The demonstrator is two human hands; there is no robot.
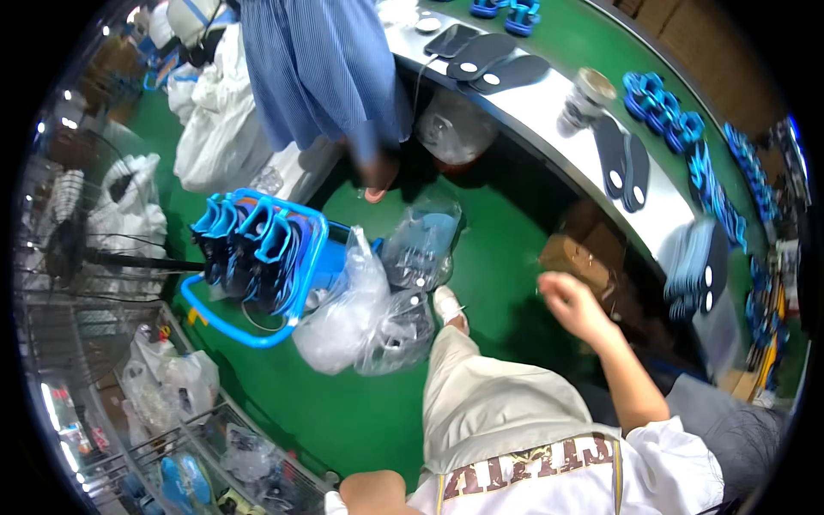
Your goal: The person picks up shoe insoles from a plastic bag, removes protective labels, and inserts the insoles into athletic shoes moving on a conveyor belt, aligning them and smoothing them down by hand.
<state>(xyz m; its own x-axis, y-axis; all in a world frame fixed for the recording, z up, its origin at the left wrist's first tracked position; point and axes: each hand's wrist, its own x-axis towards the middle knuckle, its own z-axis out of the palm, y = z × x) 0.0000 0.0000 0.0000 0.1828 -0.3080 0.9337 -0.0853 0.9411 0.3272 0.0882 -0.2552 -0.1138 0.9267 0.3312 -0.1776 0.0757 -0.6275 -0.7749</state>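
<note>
My right hand [568, 302] hangs in the air over the green floor, left of the curved white workbench [536, 99]. Its fingers are loosely bent and a little apart, with nothing visible in them. Nearest to it is an open brown cardboard box [573, 262] under the bench. Of my left arm [373, 491] only a bent part shows at the lower edge; the hand itself is out of view. On the bench lie dark insoles [487, 57], more insoles [622, 163] and a stack of them [697, 266], beside a clear container [590, 93].
A blue basket [257, 341] of black and blue shoes stands at left, beside clear plastic bags [343, 326]. A person in a blue striped garment [322, 69] stands ahead. Wire racks [184, 421] fill the lower left. Blue shoe parts [661, 112] line the green surface beyond.
</note>
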